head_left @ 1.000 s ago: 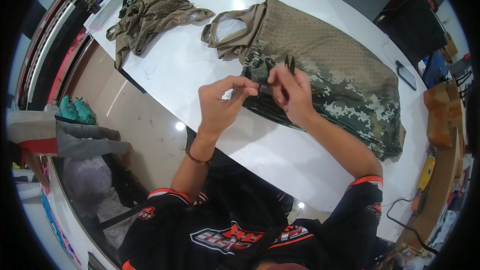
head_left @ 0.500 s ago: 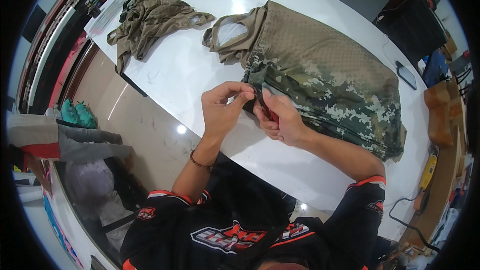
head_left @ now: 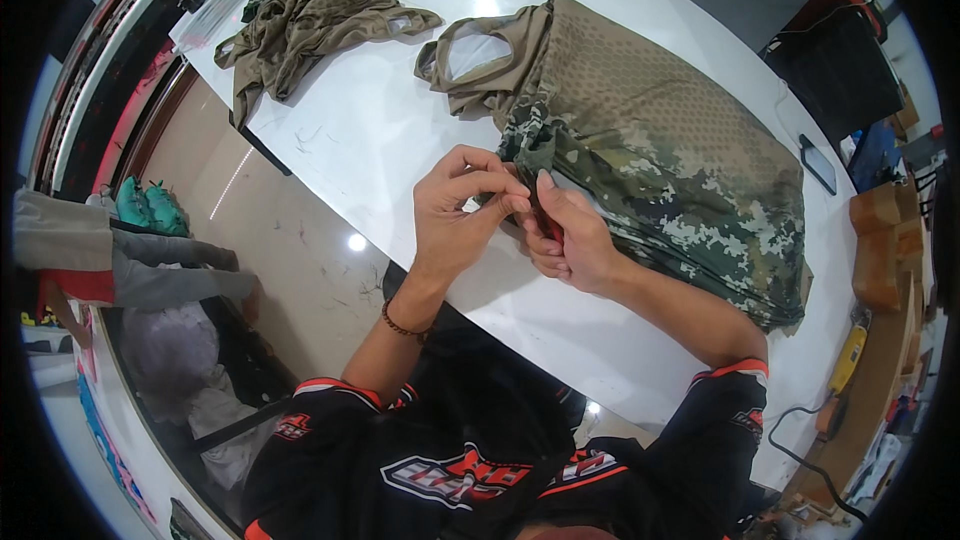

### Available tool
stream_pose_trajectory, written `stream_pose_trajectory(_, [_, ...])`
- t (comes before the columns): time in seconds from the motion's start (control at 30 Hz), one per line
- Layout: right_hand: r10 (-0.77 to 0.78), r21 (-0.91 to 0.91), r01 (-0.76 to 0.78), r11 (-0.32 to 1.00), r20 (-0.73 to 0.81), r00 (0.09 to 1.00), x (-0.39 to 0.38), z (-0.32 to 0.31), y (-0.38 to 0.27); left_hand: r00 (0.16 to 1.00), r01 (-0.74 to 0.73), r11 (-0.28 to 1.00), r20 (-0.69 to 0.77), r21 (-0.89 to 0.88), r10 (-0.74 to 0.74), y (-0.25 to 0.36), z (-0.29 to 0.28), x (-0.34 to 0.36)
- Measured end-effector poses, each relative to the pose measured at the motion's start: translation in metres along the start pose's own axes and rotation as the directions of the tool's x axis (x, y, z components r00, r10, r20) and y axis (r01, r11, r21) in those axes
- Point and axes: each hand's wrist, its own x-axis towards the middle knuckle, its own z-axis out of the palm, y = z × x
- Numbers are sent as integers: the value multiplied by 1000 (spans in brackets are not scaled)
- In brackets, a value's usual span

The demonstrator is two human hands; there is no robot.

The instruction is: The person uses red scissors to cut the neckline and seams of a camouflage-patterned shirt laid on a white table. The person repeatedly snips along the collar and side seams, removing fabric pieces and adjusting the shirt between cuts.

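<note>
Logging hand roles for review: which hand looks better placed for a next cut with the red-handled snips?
Probably the right hand: it grips the red-handled snips beside the camouflage shirt, while the left hand pinches close by, no tool showing in it.

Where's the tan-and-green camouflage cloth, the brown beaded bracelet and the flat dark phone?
Camouflage cloth (head_left: 668, 152), head view, middle of its broad panel.
Brown beaded bracelet (head_left: 399, 326), head view, middle of its visible beads.
Flat dark phone (head_left: 818, 165), head view, centre of its face.
</note>
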Motion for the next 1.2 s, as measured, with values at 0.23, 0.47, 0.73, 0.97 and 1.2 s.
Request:
stream_pose_trajectory(0.23, [-41,26,41,999,-21,999,5,-2,5,998,0,996,64,91,-6,3,-2,2])
stream_pose_trajectory(0.47, [-105,49,104,993,22,994,4,-10,4,998,38,993,47,112,-44,12,-2,2])
stream_pose_trajectory(0.73, [-96,35,95,995,16,995,2,-3,4,999,44,995,-19,91,-42,3,-8,-5])
stream_pose_trajectory(0.97, [-84,32,85,996,-18,996,2,-1,3,971,-219,916,-14,335,238,14,1,3])
stream_pose_trajectory(1.2, [-59,17,59,998,15,998,6,-9,10,870,-470,715,131,517,476,17,11,10])
